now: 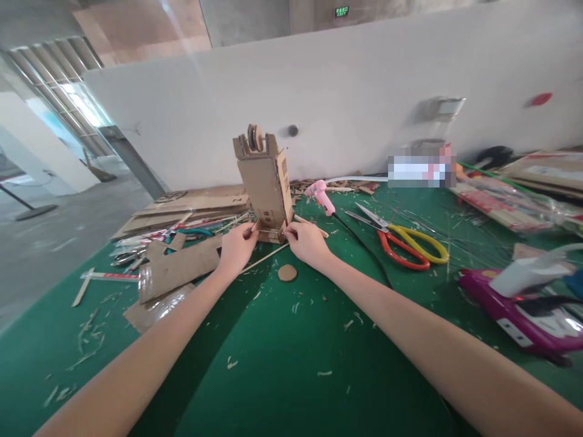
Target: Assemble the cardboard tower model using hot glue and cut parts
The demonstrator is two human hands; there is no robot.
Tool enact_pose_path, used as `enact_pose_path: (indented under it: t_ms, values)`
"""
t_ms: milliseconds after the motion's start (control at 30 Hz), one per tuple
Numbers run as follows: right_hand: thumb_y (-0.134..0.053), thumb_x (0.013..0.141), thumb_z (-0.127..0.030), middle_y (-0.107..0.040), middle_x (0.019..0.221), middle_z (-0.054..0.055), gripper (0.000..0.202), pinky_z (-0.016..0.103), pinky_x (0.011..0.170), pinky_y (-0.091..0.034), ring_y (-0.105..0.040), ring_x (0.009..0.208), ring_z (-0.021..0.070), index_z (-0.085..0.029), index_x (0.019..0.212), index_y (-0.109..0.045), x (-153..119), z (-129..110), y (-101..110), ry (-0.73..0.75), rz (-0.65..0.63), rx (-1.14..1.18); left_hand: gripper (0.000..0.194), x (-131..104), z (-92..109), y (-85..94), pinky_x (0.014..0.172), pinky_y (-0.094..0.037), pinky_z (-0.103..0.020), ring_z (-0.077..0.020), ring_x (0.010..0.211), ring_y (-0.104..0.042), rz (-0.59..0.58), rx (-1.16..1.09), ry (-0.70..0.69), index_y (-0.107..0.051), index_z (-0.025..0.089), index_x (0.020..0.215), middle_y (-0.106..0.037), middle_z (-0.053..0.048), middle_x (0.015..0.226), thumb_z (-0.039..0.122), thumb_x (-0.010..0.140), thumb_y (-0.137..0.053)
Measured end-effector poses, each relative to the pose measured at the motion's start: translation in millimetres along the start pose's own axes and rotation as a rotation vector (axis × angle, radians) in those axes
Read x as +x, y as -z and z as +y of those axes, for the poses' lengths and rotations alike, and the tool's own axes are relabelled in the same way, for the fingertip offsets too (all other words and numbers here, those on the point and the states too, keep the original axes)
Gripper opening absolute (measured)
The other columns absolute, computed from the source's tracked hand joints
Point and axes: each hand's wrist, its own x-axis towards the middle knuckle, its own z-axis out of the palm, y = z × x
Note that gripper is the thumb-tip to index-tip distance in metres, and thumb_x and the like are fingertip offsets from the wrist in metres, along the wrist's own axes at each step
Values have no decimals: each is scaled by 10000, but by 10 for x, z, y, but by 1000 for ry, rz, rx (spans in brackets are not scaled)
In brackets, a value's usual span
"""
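A tall cardboard tower (264, 188) stands upright on the green table, with round cardboard discs (255, 138) mounted at its top. At the left side of its base, my left hand (238, 246) has its fingers closed on a small part of the cardboard base. My right hand (306, 241) pinches the base's right side. Between the hands runs a low cardboard piece (270, 234) across the front of the tower. A loose cardboard disc (287, 273) lies flat just in front, and a thin wooden stick (264, 258) rests beside it.
Right of the tower lie a pink glue gun (322, 197) with a black cord and large red-and-yellow scissors (401, 240). A purple power strip (514, 315) is at the far right. Cardboard sheets (191, 203) and a rolled cardboard piece (182, 267) occupy the left. A white panel (319, 97) stands behind.
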Motion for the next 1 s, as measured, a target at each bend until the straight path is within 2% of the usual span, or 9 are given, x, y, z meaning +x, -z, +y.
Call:
enact_pose_path:
  t_ms: [267,367,467,567,733,867,1000]
  values:
    - [-488,879,-175,-694,777,61,193,283,759,-457,-642,772,191,-160,808,-667,-9,-26,5,24,-13,19,255,-15,17,60,789,-508,-276,-216,895,-692,-49,-29,-36,-713,224,1010,-748,-23,932,282,843,-529]
    - [-476,883,-177,-664,1001,103,211,285,806,-466,-625,882,188,-132,1013,-636,-54,-64,32,59,44,36,314,-3,10,107,841,-508,-293,-219,931,-682,-105,-40,-27,-704,215,1057,-734,-24,1030,209,817,-502]
    - [-490,884,-209,-563,1225,115,329,291,831,-475,-595,980,187,-163,1202,-560,-90,-99,56,184,90,48,367,31,-42,141,864,-508,-301,-223,962,-671,-139,-13,-54,-699,216,1077,-720,-17,1079,151,796,-472]
    - [-459,908,-190,-578,1193,77,234,274,849,-464,-581,1016,176,-190,1081,-617,-90,-111,74,267,30,37,331,82,-138,156,855,-507,-305,-228,956,-669,-127,53,-160,-697,221,1066,-720,-26,1072,173,825,-475]
    - [-426,919,-177,-604,1072,63,192,254,787,-442,-576,962,167,-185,948,-615,-73,-94,116,271,1,-45,258,140,-243,211,853,-490,-323,-227,910,-664,-163,126,-345,-675,197,1037,-714,-59,1037,242,871,-483]
    - [-452,885,-153,-608,1026,49,142,246,672,-406,-568,862,158,-191,909,-587,-76,-45,149,248,21,-75,218,96,-181,272,842,-474,-323,-220,942,-635,-264,156,-502,-645,209,999,-684,-49,1049,268,897,-462]
    - [-449,855,-106,-604,1082,51,165,256,652,-386,-566,833,156,-189,911,-581,-65,-1,141,223,44,-67,212,28,-85,285,804,-471,-332,-221,896,-625,-304,193,-531,-614,196,976,-662,-61,1017,243,911,-418]
